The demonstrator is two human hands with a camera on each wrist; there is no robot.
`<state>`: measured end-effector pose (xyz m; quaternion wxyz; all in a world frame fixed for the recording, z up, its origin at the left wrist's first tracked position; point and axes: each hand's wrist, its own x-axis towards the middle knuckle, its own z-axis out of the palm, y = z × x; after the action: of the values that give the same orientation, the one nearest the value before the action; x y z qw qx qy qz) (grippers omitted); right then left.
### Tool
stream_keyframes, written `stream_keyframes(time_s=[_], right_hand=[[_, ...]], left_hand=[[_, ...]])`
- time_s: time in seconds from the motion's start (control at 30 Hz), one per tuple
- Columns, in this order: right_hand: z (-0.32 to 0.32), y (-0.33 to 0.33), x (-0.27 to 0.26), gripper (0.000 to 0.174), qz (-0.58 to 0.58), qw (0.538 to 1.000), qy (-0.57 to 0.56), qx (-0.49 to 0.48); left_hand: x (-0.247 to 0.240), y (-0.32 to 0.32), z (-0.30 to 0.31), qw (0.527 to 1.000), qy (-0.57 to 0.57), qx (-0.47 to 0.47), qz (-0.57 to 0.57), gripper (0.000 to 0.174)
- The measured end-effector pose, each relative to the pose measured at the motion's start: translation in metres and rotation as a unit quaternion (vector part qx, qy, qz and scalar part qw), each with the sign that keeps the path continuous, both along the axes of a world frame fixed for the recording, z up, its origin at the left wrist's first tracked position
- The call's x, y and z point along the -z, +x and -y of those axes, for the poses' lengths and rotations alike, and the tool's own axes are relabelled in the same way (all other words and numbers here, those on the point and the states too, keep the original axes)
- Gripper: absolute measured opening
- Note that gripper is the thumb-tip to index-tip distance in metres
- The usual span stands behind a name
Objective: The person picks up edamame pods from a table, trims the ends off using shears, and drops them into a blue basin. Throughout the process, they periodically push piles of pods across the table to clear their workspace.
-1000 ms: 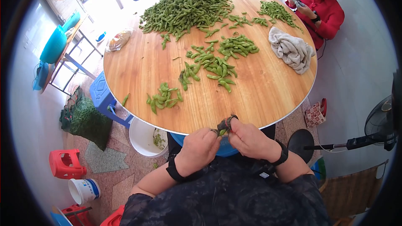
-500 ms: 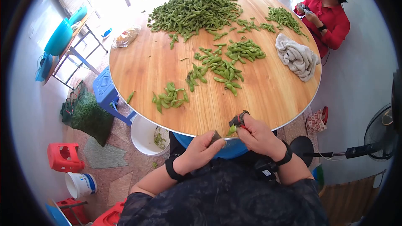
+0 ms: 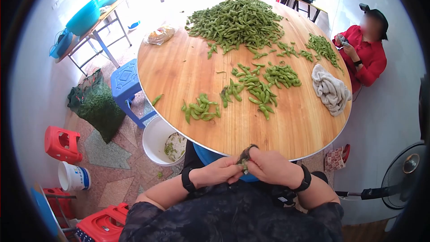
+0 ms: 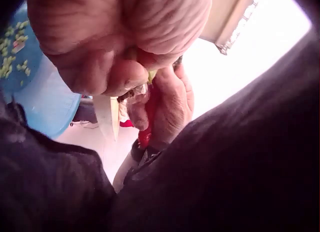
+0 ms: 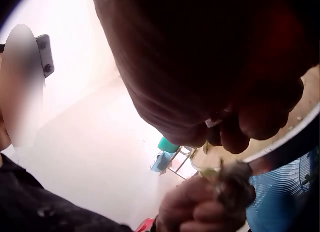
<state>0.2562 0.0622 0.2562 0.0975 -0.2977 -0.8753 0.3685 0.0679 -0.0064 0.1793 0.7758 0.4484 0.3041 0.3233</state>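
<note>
- The left hand [image 3: 217, 170] and right hand [image 3: 274, 168] have bent fingers and seem to pinch one green pod [image 4: 152, 76] between them, just over the table edge. Most of it is hidden.
- A blue basin [image 4: 62, 112] with green beans in it sits below the hands.
- A hard squeeze could make a bean pop out and miss the basin.
- The dark finger wrap [image 3: 246, 154] could snag or slip if it gets wet or loose.
- One lone pod [image 3: 157, 99] lies near the table's rim, so a bump could knock it down.
- Bits thrown badly could miss the white bucket [image 3: 150, 141].
- A small pail [image 3: 67, 175] has a blue label [image 3: 84, 177], but its writing is too tiny to read. I can read no brand anywhere.
</note>
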Motion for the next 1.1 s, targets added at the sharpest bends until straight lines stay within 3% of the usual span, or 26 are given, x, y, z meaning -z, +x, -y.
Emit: stream_keyframes(time_s=[0.03, 0.1, 0.2, 0.23, 0.3, 0.33, 0.4, 0.57, 0.67, 0.77, 0.8, 0.87, 0.9, 0.93, 1.07, 1.1], right_hand=[[-0.005, -0.005, -0.007, 0.021, 0.026, 0.999, -0.018, -0.037], [-0.022, -0.014, -0.013, 0.021, 0.052, 0.995, -0.032, -0.075], [-0.066, -0.033, -0.004, 0.024, 0.062, 0.993, 0.105, -0.003], [-0.08, -0.043, -0.005, 0.024, 0.081, 0.987, 0.134, 0.029], [-0.108, -0.059, 0.014, 0.023, 0.049, 0.977, 0.199, 0.054], [-0.118, -0.066, 0.022, 0.022, 0.015, 0.963, 0.259, 0.078], [-0.126, -0.08, 0.031, 0.022, 0.026, 0.958, 0.277, 0.077], [-0.13, -0.081, 0.035, 0.021, 0.095, 0.956, 0.265, 0.088], [-0.125, -0.058, 0.034, 0.021, 0.047, 0.973, 0.211, 0.086], [-0.103, -0.035, 0.02, 0.02, 0.017, 0.979, 0.183, 0.09], [-0.101, -0.028, 0.018, 0.02, 0.014, 0.978, 0.183, 0.095], [-0.091, -0.015, 0.024, 0.02, 0.01, 0.98, 0.17, 0.1], [-0.089, -0.008, 0.026, 0.02, 0.019, 0.978, 0.183, 0.102], [-0.088, -0.003, 0.027, 0.019, 0.027, 0.974, 0.198, 0.106], [-0.077, 0.017, 0.027, 0.018, 0.024, 0.982, 0.141, 0.122], [-0.072, 0.022, 0.024, 0.018, 0.015, 0.984, 0.133, 0.118]], left_hand=[[0.006, -0.003, 0.004, 1.0, 0.003, -0.001, 0.001, 0.022], [0.019, -0.006, 0.012, 0.98, -0.177, -0.013, 0.091, 0.021], [0.042, -0.009, 0.007, 0.962, -0.261, -0.053, 0.063, 0.019], [0.056, -0.01, 0.002, 0.963, -0.258, -0.052, 0.064, 0.019], [0.079, -0.008, -0.008, 0.977, -0.183, -0.09, -0.062, 0.015], [0.074, -0.008, -0.013, 0.978, -0.18, -0.089, -0.061, 0.015], [0.063, -0.007, -0.025, 0.969, -0.128, -0.097, -0.189, 0.017], [0.088, -0.003, -0.031, 0.968, -0.114, -0.136, -0.177, 0.019], [0.092, -0.002, -0.025, 0.962, -0.105, -0.191, -0.165, 0.019], [0.102, -0.01, -0.031, 0.96, -0.111, -0.179, -0.183, 0.018], [0.076, -0.008, -0.033, 0.957, -0.089, -0.203, -0.187, 0.018], [0.08, -0.011, -0.037, 0.959, -0.074, -0.189, -0.195, 0.026], [0.088, -0.012, -0.042, 0.923, 0.147, -0.218, -0.28, 0.032], [0.098, -0.013, -0.048, 0.833, 0.362, -0.232, -0.347, 0.038], [0.152, -0.01, -0.061, 0.821, 0.403, -0.314, -0.255, 0.046], [0.148, -0.013, -0.056, 0.77, 0.456, -0.225, -0.385, 0.042]])
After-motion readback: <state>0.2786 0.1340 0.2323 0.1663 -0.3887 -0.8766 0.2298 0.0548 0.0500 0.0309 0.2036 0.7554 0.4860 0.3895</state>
